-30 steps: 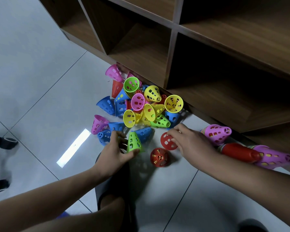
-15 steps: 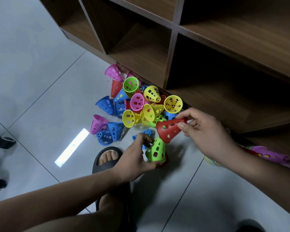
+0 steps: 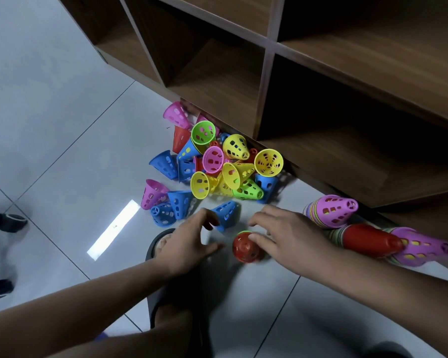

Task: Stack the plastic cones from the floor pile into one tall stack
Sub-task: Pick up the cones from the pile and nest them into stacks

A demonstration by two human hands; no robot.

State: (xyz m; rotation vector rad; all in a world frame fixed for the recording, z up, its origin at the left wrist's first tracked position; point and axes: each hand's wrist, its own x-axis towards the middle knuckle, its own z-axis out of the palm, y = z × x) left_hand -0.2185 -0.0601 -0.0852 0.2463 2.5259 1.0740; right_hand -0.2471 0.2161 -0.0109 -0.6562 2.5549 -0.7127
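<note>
while beside the pile — right hand, fingers slack at the red cone; left hand, fingers spread loose

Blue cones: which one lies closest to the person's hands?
The blue cone lying alone on its side between the left hand and right hand; the other blue ones sit farther back by the pile.

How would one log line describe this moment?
left hand: open, beside blue cone | right hand: touches red cone | red cone: upright over green cone
</note>
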